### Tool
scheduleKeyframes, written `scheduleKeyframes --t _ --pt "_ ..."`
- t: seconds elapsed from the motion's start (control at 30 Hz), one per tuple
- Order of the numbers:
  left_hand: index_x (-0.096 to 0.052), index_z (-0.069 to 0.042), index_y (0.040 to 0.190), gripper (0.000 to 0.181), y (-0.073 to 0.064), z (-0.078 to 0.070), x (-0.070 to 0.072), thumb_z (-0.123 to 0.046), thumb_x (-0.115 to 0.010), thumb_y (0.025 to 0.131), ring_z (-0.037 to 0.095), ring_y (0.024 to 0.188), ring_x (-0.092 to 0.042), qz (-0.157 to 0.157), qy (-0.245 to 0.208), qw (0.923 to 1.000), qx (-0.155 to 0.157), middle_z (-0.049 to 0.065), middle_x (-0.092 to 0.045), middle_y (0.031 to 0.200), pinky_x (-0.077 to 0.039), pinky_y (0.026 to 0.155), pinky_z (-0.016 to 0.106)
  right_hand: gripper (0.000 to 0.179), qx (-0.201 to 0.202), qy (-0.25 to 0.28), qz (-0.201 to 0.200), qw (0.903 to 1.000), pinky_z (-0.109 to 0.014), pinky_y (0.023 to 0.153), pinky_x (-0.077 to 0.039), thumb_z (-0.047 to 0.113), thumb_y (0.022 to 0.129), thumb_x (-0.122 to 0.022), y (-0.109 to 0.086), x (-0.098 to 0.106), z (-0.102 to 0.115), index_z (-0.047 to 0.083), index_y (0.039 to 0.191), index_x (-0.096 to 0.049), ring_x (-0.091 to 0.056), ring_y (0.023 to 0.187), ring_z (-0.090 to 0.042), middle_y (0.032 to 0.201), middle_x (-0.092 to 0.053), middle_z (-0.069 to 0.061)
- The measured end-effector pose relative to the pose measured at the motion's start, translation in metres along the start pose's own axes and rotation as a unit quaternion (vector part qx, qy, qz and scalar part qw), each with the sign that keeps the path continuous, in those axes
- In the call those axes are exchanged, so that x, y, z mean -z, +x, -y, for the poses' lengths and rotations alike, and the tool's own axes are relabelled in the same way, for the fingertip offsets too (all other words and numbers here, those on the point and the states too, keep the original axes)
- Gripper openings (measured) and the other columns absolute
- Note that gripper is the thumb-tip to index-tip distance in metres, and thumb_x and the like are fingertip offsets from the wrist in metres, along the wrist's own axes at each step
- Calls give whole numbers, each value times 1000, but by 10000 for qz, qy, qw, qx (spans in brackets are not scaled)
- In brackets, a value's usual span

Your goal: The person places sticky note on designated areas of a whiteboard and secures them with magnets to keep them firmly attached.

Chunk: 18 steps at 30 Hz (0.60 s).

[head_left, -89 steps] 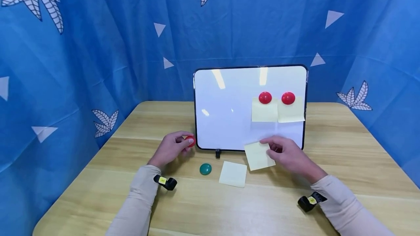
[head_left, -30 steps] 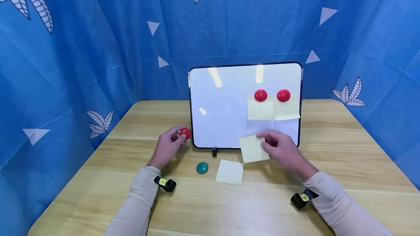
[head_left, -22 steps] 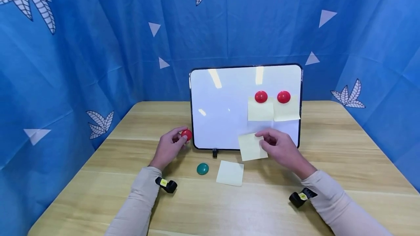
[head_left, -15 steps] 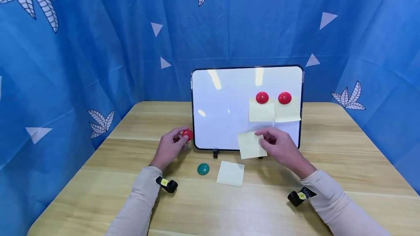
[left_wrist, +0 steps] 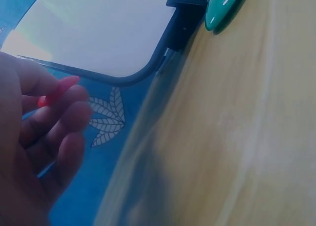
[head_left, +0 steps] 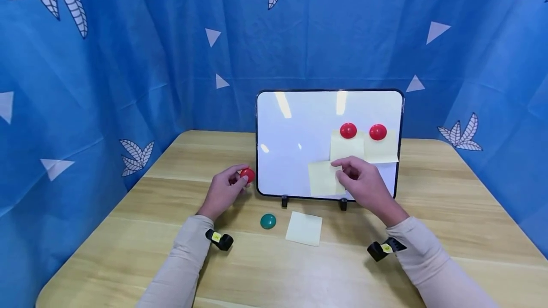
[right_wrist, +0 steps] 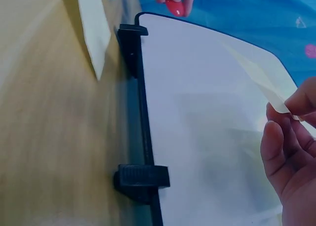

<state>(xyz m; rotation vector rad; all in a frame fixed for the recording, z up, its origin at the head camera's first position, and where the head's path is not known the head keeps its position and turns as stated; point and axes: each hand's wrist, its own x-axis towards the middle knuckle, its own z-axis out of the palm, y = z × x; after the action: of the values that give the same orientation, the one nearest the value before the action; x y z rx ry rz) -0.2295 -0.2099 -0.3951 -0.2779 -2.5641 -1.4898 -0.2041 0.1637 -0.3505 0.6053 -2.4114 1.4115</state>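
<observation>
My left hand (head_left: pixel 224 190) pinches a round red magnet (head_left: pixel 247 175) just off the left edge of the whiteboard (head_left: pixel 291 151). In the left wrist view that magnet (left_wrist: pixel 59 91) sits between thumb and fingertips. A pale yellow sticky note (head_left: pixel 324 178) hangs from the thumb and fingers of my right hand (head_left: pixel 364 182), in front of the board's lower part. From the right wrist, the note (right_wrist: pixel 256 78) appears nearly edge-on, apart from the board surface. Two more sticky notes, a left one (head_left: pixel 346 149) and a right one (head_left: pixel 381 150), are up on the board under red magnets (head_left: pixel 348 130).
A green magnet (head_left: pixel 268 221) and another sticky note (head_left: pixel 304 228) lie on the wooden table (head_left: pixel 274 274) before the board. Black feet (head_left: pixel 343 204) prop the board's lower edge. Behind everything hangs a blue curtain (head_left: pixel 171 61).
My right hand has raised the sticky note from near the tabletop to the board's lower part, moving slightly left. The left hand keeps its magnet and has moved up slightly.
</observation>
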Motion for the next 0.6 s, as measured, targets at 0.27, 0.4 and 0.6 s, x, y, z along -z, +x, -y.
scheduleKeyframes --t 0.27,0.4,0.6 --pt "-63 -13 135 37 -2 -4 -2 -19 -64 99 26 75 -64 -72 83 9994 -333 6 -64 86 -53 61 34 22 -69 -98 -285 9995 -27 57 -48 17 98 -64 17 -2 3 15 119 -72 -56 70 -24 82 -63 -3" --pt "-64 -13 133 35 -2 -8 -3 -18 -66 98 26 72 -64 -188 15 9974 -697 4 -63 84 -53 60 33 23 -40 0 -398 9992 -26 56 -47 18 98 -64 29 -4 7 15 119 -72 -56 70 -24 82 -63 -5" --pt "-65 -11 132 35 -4 -10 -3 -17 -66 97 21 67 -63 -183 50 9959 -885 6 -67 84 -53 59 31 25 193 -193 -478 9985 -26 55 -47 15 98 -64 41 -10 14 13 121 -72 -57 69 -22 81 -64 -4"
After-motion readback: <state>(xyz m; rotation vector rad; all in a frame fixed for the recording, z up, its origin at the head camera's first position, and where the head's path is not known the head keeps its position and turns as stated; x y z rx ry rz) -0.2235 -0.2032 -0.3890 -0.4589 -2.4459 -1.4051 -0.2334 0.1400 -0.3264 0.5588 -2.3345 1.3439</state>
